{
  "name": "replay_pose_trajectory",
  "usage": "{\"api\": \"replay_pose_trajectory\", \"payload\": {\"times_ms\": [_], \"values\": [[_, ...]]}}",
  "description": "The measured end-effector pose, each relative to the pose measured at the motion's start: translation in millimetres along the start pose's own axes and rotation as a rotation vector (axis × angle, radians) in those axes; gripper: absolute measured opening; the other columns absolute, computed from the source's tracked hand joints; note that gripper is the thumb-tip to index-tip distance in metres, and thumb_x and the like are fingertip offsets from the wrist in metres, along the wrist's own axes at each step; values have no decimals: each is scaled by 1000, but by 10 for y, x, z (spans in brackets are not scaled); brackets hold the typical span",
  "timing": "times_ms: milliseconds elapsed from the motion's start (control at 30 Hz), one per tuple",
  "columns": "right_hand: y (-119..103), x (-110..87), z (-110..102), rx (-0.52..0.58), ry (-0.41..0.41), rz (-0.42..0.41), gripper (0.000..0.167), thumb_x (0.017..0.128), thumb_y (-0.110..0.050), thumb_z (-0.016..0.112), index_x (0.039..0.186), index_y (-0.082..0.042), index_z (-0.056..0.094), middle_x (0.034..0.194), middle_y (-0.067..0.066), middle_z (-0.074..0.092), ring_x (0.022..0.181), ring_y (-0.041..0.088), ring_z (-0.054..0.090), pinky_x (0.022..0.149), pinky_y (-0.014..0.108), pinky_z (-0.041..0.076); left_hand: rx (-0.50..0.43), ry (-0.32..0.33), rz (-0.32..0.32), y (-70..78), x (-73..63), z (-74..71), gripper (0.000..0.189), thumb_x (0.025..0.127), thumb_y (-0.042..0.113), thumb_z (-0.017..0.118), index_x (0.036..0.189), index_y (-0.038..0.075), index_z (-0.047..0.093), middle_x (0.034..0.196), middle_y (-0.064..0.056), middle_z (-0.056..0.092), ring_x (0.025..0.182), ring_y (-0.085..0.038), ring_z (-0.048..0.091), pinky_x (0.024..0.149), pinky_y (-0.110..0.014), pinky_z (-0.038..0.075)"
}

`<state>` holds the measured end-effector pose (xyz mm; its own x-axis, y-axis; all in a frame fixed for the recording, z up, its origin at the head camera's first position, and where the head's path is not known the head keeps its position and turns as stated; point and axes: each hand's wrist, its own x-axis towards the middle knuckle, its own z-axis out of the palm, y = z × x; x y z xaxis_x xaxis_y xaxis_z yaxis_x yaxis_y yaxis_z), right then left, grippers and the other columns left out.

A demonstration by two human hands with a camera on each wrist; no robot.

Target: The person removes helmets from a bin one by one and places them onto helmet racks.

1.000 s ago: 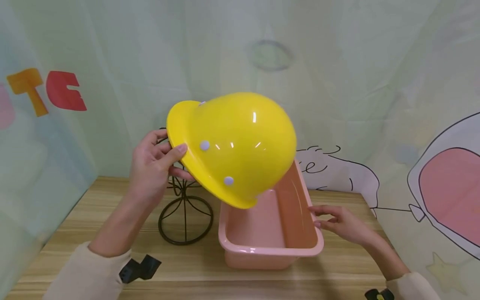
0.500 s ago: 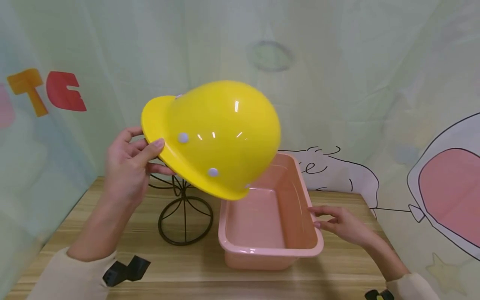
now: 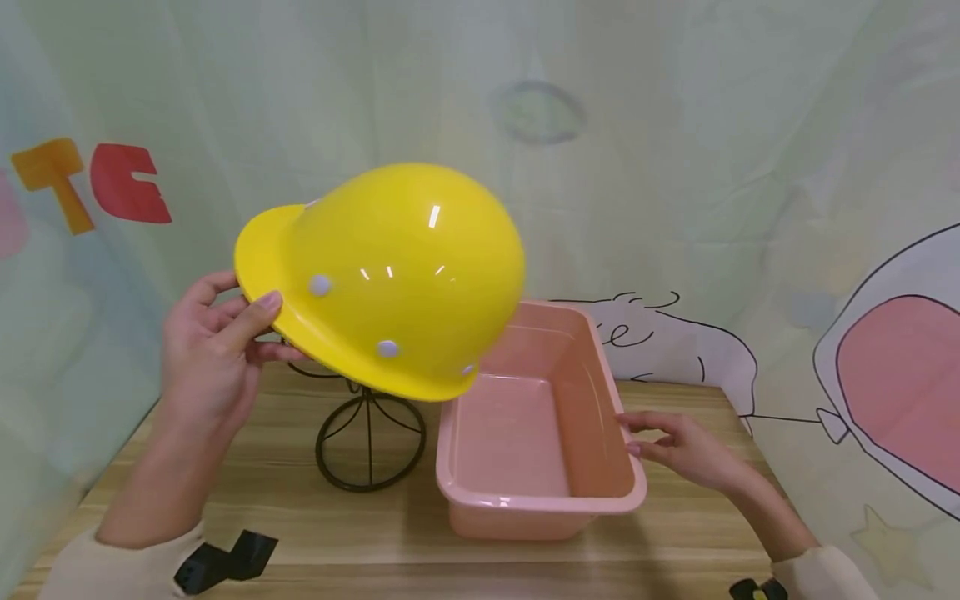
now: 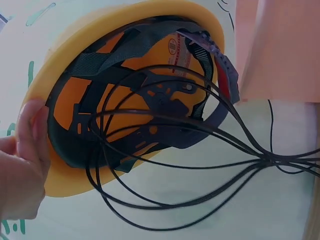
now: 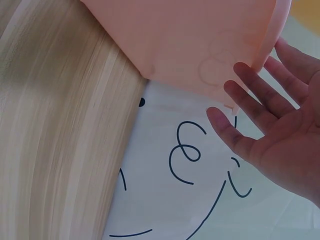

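Observation:
A yellow hard hat (image 3: 405, 275) with pale round studs is tilted in the air, its brim toward the left. My left hand (image 3: 213, 350) grips that brim, thumb on top and fingers underneath. The left wrist view looks into the hat, where a dark strap suspension (image 4: 165, 100) shows. Beneath the hat stands a black wire stand (image 3: 370, 446) with a round base; the hat hides its upper part in the head view. Its wire loops cross in front of the hat's inside in the left wrist view. My right hand (image 3: 686, 450) touches the right rim of a pink basin (image 3: 540, 504), fingers extended.
The basin stands on a wood-grain table (image 3: 322, 542), right of the wire stand, with nothing seen in its visible floor. Behind and at both sides hangs a pale printed curtain (image 3: 675, 167).
My left hand has carried the hard hat leftward from over the basin to above the wire stand, rising and then dipping slightly. The right hand and basin stay in place.

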<state>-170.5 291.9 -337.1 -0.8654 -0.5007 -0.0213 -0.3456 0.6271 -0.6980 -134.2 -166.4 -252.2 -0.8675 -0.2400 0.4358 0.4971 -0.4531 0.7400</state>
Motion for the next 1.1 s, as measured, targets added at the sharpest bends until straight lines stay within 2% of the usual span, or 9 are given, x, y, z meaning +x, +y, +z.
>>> {"api": "replay_pose_trajectory", "payload": {"times_ms": [433,667,900,1100], "values": [[5,2,8,4,11,7,42,85,-20,65,123,-2,56,117,18,58,105,34,53,71,24,53,-100,67,-20,-15,-84,-230,27,85,-12,53,111,-8,47,91,-18,67,70,-27,67,49,-33,53],[-1,5,3,6,9,5,42,86,-20,64,123,-2,56,117,18,57,105,34,53,71,23,53,-135,74,-5,-48,-125,-323,26,86,-13,51,111,-10,47,91,-20,67,70,-28,67,49,-33,53],[9,6,4,-13,11,0,42,85,-20,65,122,-2,57,117,17,58,105,34,53,71,24,53,-182,73,-37,-94,-168,-427,26,87,-14,49,112,-9,48,91,-21,67,72,-30,67,51,-36,54],[17,13,0,-29,6,0,42,85,-22,65,122,-3,57,117,17,58,106,34,53,72,23,53,-231,103,-49,-146,-200,-518,25,87,-15,47,111,-9,47,89,-21,66,70,-30,67,51,-36,54]]}}
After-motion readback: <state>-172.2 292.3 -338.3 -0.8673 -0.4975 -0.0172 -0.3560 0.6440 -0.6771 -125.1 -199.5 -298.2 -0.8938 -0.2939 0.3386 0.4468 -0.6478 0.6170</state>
